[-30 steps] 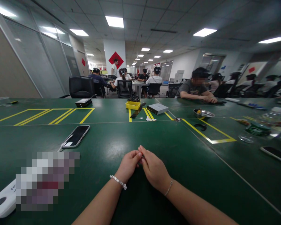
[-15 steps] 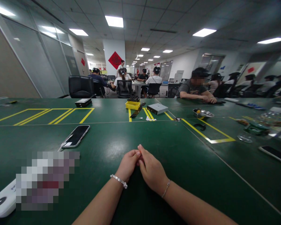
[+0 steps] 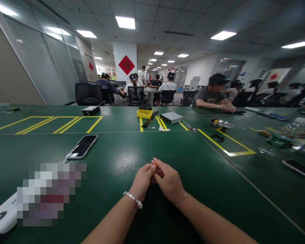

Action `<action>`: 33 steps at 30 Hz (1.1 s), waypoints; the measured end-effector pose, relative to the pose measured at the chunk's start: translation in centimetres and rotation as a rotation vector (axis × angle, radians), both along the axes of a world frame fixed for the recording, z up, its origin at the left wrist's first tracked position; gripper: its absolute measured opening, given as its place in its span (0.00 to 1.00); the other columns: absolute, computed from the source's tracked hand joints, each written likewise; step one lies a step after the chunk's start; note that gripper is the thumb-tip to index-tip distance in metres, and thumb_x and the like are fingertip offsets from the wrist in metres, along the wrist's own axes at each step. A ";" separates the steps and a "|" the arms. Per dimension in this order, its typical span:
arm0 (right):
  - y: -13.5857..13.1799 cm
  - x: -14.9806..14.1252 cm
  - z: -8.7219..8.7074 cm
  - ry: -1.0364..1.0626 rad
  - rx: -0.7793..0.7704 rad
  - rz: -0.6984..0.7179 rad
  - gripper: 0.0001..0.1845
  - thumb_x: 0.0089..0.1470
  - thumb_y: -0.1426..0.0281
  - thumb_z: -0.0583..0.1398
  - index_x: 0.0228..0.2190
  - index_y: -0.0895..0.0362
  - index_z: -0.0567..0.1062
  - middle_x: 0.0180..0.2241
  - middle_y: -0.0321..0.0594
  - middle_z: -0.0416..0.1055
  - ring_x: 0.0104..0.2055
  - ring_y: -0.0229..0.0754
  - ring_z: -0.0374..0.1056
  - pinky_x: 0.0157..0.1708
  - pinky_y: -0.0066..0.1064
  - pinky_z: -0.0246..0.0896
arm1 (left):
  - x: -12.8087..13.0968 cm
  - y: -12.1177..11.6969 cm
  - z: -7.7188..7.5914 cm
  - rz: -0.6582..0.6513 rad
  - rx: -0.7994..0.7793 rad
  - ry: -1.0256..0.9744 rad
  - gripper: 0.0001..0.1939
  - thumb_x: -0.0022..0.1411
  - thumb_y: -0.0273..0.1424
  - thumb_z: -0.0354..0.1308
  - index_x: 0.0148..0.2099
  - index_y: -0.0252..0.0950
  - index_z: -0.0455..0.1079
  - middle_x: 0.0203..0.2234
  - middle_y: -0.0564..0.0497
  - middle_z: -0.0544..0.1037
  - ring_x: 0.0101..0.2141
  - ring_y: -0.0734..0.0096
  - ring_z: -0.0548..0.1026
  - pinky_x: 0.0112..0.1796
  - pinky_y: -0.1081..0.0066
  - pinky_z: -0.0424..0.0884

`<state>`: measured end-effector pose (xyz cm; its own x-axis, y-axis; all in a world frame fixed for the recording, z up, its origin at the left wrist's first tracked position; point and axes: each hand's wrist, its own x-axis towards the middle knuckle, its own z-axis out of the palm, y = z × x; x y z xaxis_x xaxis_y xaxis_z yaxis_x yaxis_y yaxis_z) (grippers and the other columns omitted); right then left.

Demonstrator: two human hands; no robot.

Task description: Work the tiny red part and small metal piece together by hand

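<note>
My left hand (image 3: 143,178) and my right hand (image 3: 169,178) meet in front of me, a little above the green table (image 3: 112,203). Between their fingertips a bit of a small orange object (image 3: 156,166) shows; most of it is covered, and its kind cannot be made out. The left thumb and fingers are pinched on it. My right fingers curve round it from the other side, closed against the left hand.
To the left lie a phone (image 3: 83,147) and a white device (image 3: 5,215), partly pixelated. Farther off are a yellow bin (image 3: 144,114), a grey box (image 3: 171,118) and a metal bowl (image 3: 225,124). A person (image 3: 212,95) leans on the table at the right. Another phone (image 3: 298,168) lies near the right edge.
Both hands have shifted slightly to the right, still together. The right fingers have opened a little from the left hand, so more of the orange object shows.
</note>
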<state>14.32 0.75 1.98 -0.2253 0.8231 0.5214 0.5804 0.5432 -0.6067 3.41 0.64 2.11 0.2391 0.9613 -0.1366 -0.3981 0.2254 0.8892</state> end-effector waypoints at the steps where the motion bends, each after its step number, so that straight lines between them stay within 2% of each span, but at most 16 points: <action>1: 0.0 0.1 0.1 0.010 -0.005 0.000 0.24 0.44 0.73 0.54 0.46 0.55 0.64 0.43 0.40 0.67 0.45 0.40 0.62 0.46 0.35 0.57 | -0.1 0.0 0.0 -0.022 -0.006 -0.015 0.11 0.51 0.36 0.53 0.31 0.31 0.65 0.23 0.48 0.74 0.24 0.74 0.71 0.28 0.73 0.65; 6: 0.0 0.4 0.3 0.024 -0.025 -0.010 0.23 0.44 0.72 0.55 0.45 0.55 0.64 0.42 0.40 0.67 0.43 0.40 0.63 0.44 0.33 0.59 | -1.2 0.3 0.4 -0.123 -0.063 -0.069 0.13 0.52 0.37 0.52 0.34 0.31 0.66 0.28 0.45 0.74 0.27 0.71 0.72 0.32 0.70 0.67; 11: -0.1 0.4 0.2 0.012 -0.013 0.005 0.22 0.45 0.71 0.54 0.45 0.57 0.64 0.42 0.41 0.67 0.44 0.39 0.63 0.44 0.32 0.59 | -1.9 0.5 0.7 -0.202 -0.113 -0.050 0.10 0.51 0.34 0.53 0.33 0.30 0.66 0.28 0.45 0.75 0.25 0.74 0.72 0.29 0.73 0.67; 27: -0.2 0.4 0.0 -0.082 0.076 -0.044 0.19 0.47 0.71 0.53 0.44 0.57 0.64 0.40 0.42 0.68 0.40 0.40 0.64 0.42 0.33 0.60 | -1.1 0.2 0.0 -0.080 -0.054 -0.073 0.12 0.50 0.35 0.54 0.31 0.30 0.67 0.26 0.46 0.75 0.25 0.73 0.72 0.29 0.72 0.66; 29: -0.2 0.4 0.2 -0.058 0.059 -0.030 0.19 0.46 0.71 0.54 0.43 0.56 0.65 0.40 0.41 0.68 0.40 0.39 0.64 0.42 0.32 0.59 | -1.1 0.2 0.1 -0.106 -0.062 -0.108 0.12 0.51 0.35 0.53 0.33 0.30 0.68 0.27 0.45 0.75 0.27 0.71 0.72 0.31 0.72 0.66; 33: -0.2 0.6 0.7 0.007 0.028 0.026 0.19 0.46 0.71 0.54 0.44 0.54 0.64 0.42 0.39 0.67 0.44 0.39 0.62 0.45 0.33 0.57 | -1.4 0.1 0.3 -0.255 -0.133 -0.240 0.14 0.55 0.35 0.50 0.36 0.29 0.67 0.30 0.43 0.74 0.30 0.70 0.72 0.34 0.70 0.66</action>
